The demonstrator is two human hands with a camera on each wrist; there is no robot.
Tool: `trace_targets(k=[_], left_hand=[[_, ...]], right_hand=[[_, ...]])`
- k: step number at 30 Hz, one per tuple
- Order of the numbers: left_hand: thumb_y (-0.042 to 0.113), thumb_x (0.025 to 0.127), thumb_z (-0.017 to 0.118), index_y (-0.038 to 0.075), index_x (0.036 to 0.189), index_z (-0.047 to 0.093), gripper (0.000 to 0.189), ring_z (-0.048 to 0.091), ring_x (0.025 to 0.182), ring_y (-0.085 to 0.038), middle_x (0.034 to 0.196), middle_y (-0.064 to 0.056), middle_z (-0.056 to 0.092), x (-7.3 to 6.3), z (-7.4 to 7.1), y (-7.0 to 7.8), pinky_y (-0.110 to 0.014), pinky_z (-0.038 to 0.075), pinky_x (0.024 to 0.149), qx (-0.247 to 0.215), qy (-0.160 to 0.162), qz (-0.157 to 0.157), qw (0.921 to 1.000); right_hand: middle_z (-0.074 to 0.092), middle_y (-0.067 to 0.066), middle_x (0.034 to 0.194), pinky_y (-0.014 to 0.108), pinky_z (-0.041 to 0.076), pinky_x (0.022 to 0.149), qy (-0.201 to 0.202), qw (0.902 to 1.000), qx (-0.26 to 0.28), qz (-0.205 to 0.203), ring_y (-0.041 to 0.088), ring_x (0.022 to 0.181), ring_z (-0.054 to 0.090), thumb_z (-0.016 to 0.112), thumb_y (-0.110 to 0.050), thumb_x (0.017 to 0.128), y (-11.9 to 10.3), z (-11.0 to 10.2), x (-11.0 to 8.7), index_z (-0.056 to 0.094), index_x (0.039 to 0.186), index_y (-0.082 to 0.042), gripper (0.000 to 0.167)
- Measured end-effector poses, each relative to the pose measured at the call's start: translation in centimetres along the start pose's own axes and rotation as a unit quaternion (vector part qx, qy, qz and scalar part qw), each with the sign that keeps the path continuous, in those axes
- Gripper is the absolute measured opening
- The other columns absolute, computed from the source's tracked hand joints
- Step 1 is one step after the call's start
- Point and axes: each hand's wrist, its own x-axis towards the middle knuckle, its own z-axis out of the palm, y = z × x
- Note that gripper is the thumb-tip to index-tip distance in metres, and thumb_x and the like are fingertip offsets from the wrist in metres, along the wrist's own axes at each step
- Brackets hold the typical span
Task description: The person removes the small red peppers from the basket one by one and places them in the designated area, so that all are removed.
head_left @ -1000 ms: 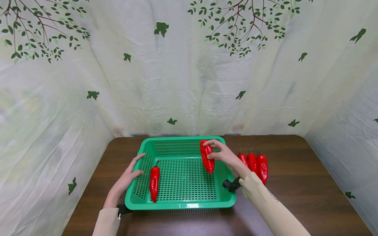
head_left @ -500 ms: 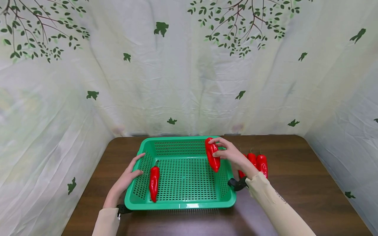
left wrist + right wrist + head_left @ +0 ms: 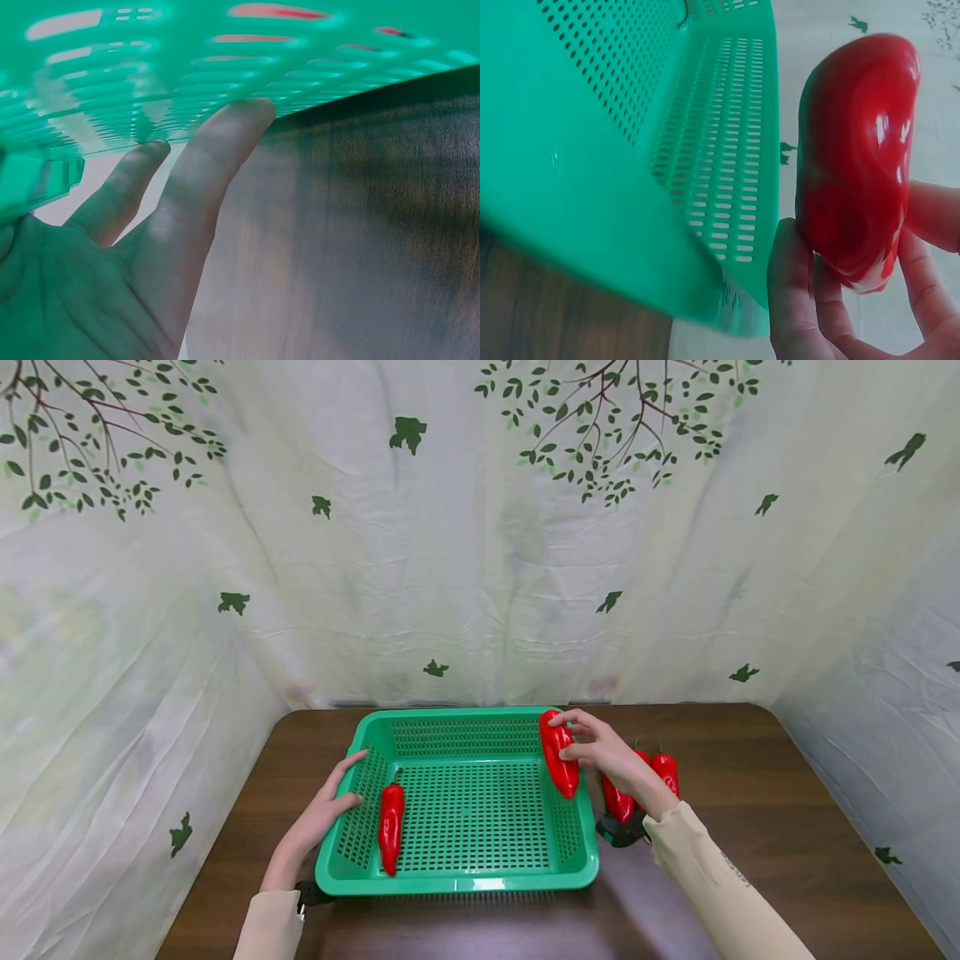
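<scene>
A green slotted plastic basket [image 3: 457, 885] stands on the table. One red chili pepper [image 3: 391, 831] lies inside, near its left wall. My right hand [image 3: 611, 760] pinches another red chili pepper [image 3: 555, 747] between thumb and fingers above the basket's right side; the right wrist view shows this glossy pepper [image 3: 859, 157] raised beside the basket wall. At the basket's left side, my left hand [image 3: 322, 818] has its thumb and fingers extended. In the left wrist view two of its fingers [image 3: 199, 180] reach to the slotted green wall, seemingly touching it.
Right of the basket, more red chili peppers [image 3: 664, 770] lie on the brown wooden table [image 3: 780, 827], partly hidden behind my right hand and wrist. A pale curtain [image 3: 487, 568] with leaf prints hangs behind and along both sides.
My right hand has moved to the right with the chili pepper, from over the basket's interior to its right rim. My left hand and the basket stay in place.
</scene>
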Motion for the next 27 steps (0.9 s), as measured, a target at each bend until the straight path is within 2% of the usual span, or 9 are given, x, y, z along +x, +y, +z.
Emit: trace_targets(k=[9,16,22,27], left_hand=[[0.002,0.095,0.043,0.025,0.152,0.017,0.066,0.034,0.125,-0.052,0.153,-0.021,0.011,-0.1,0.0,0.0,-0.051,0.052,0.081,-0.003,0.0,-0.001,1.0],[0.002,0.095,0.043,0.024,0.152,0.017,0.066,0.036,0.124,-0.053,0.152,-0.021,0.013,0.0,0.0,-0.1,-0.051,0.053,0.08,-0.004,0.0,0.001,1.0],[0.002,0.095,0.044,0.025,0.151,0.018,0.066,0.035,0.124,-0.053,0.152,-0.021,0.013,0.0,0.0,-0.2,-0.051,0.053,0.08,-0.001,0.001,0.002,1.0],[0.003,0.095,0.044,0.025,0.151,0.018,0.066,0.035,0.124,-0.053,0.153,-0.021,0.012,-0.1,0.0,-0.2,-0.051,0.052,0.08,-0.003,0.001,0.002,1.0]], right_hand=[[0.044,0.02,0.131,0.044,0.052,0.083,0.022,0.9997,-0.006,0.004,0.037,0.111,0.047,0.061,-0.002,0.088,0.4,-1.3,-0.8,0.048,0.129,-0.005,0.043],[0.043,0.021,0.132,0.046,0.051,0.084,0.037,0.9993,0.0,0.008,0.036,0.109,0.048,0.06,-0.002,0.087,0.8,-2.0,-1.3,0.046,0.129,-0.005,0.044],[0.044,0.022,0.129,0.039,0.053,0.08,0.053,0.9986,-0.002,0.006,0.034,0.105,0.051,0.058,-0.001,0.087,1.1,-2.6,-1.7,0.046,0.129,-0.004,0.043],[0.045,0.022,0.129,0.04,0.053,0.081,0.062,0.998,-0.002,0.01,0.033,0.105,0.051,0.056,0.0,0.089,1.6,-3.2,-2.2,0.046,0.129,-0.003,0.042]])
